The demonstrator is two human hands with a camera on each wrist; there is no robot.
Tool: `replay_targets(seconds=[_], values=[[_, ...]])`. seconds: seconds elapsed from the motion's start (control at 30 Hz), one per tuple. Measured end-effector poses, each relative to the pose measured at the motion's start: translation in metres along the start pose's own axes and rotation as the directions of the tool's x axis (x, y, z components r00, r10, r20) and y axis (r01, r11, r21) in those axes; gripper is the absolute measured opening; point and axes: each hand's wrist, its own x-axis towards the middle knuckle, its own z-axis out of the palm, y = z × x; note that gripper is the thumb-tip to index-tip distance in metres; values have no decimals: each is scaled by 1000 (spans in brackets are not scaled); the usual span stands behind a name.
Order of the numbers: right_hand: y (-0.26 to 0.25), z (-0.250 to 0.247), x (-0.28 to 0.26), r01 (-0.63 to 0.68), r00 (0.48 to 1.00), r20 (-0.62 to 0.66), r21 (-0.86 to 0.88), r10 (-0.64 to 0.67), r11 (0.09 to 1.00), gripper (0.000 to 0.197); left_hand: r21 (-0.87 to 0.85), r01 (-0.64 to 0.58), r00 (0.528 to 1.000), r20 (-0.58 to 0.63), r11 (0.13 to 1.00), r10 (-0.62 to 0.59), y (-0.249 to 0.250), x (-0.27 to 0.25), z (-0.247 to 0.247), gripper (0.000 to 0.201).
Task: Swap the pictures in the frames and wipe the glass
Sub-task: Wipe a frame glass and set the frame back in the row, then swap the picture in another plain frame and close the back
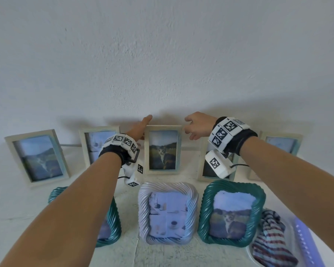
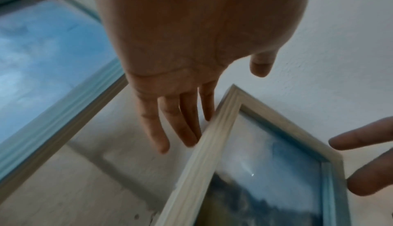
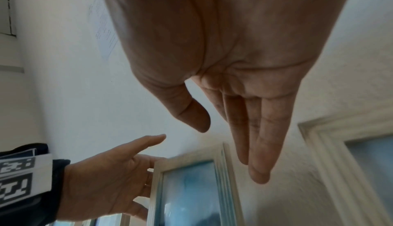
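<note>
A pale wooden frame (image 1: 163,149) holding a cat picture stands upright against the wall, in the middle of the back row. My left hand (image 1: 143,130) reaches to its upper left corner, and the straight fingers (image 2: 187,128) touch the frame's left edge (image 2: 204,162). The left thumb points up, clear of the frame. My right hand (image 1: 191,130) hovers open just off the upper right corner, apart from the frame (image 3: 189,192). Its fingers (image 3: 259,145) hang straight and hold nothing. A striped cloth (image 1: 270,239) lies bunched at the front right.
More pale frames (image 1: 37,157) (image 1: 96,143) (image 1: 281,145) lean on the wall in the back row. In front stand a teal twisted frame (image 1: 112,224), a silver one (image 1: 168,212) and a teal one with a cat picture (image 1: 231,214). The cloth lies in a white tray (image 1: 251,253).
</note>
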Motion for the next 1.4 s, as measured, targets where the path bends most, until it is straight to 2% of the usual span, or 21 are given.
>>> replay_targets(seconds=[0.07, 0.1, 0.17, 0.2, 0.27, 0.33, 0.43, 0.57, 0.63, 0.73, 0.87, 0.97, 1.03, 1.13, 1.2, 1.27, 1.33, 1.4], values=[[4, -14, -9, 39, 999, -18, 58, -38, 998, 52, 193, -131, 983, -105, 972, 153, 12, -2, -3, 75], [8, -23, -14, 63, 997, -42, 89, -60, 994, 49, 291, -184, 959, -158, 939, 237, 19, -6, -3, 68], [16, -42, -27, 102, 989, -114, 83, -93, 991, 38, 399, -260, 900, -229, 879, 370, 35, -15, 2, 42], [22, -50, -33, 113, 984, -148, 65, -102, 991, 33, 426, -299, 879, -225, 854, 421, 44, -18, 7, 32], [38, -65, -43, 99, 973, -213, 17, -94, 995, 28, 473, -379, 868, -118, 795, 483, 62, -24, 21, 23], [56, -74, -49, 46, 965, -256, -73, -63, 996, 27, 508, -443, 870, 43, 739, 492, 78, -25, 40, 20], [83, -76, -56, -46, 968, -250, -191, -3, 981, 30, 580, -464, 882, 229, 670, 413, 92, -21, 75, 26], [115, -67, -60, -141, 975, -205, -285, 83, 948, 39, 689, -434, 901, 333, 581, 279, 94, -13, 116, 43], [125, -59, -58, -155, 977, -186, -306, 101, 939, 40, 710, -420, 906, 358, 565, 224, 90, -7, 127, 42], [134, -48, -53, -141, 979, -175, -237, 101, 961, 38, 675, -413, 909, 351, 611, 227, 86, -2, 133, 30], [137, -47, -54, -93, 968, -245, -146, 55, 985, 28, 623, -439, 897, 343, 648, 278, 87, -5, 126, 20], [130, -59, -64, -27, 949, -314, -81, 0, 996, 25, 529, -488, 872, 336, 695, 356, 94, -13, 113, 17], [122, -73, -75, 35, 914, -402, -51, -52, 998, 26, 421, -520, 852, 319, 743, 416, 103, -24, 102, 18], [104, -93, -97, 178, 820, -558, 35, -129, 983, 29, 246, -564, 822, 253, 788, 509, 123, -51, 85, 18], [89, -102, -114, 292, 759, -635, 132, -145, 947, 26, 170, -614, 788, 202, 771, 582, 134, -71, 72, 16], [72, -104, -134, 411, 724, -677, 264, -136, 873, 17, 121, -669, 743, 154, 734, 652, 142, -93, 58, 15], [57, -96, -152, 506, 719, -683, 387, -129, 771, 8, 76, -709, 705, 118, 701, 700, 145, -119, 45, 14], [45, -79, -169, 549, 753, -645, 505, -132, 667, 11, 48, -735, 678, 89, 676, 730, 141, -144, 36, 15]])
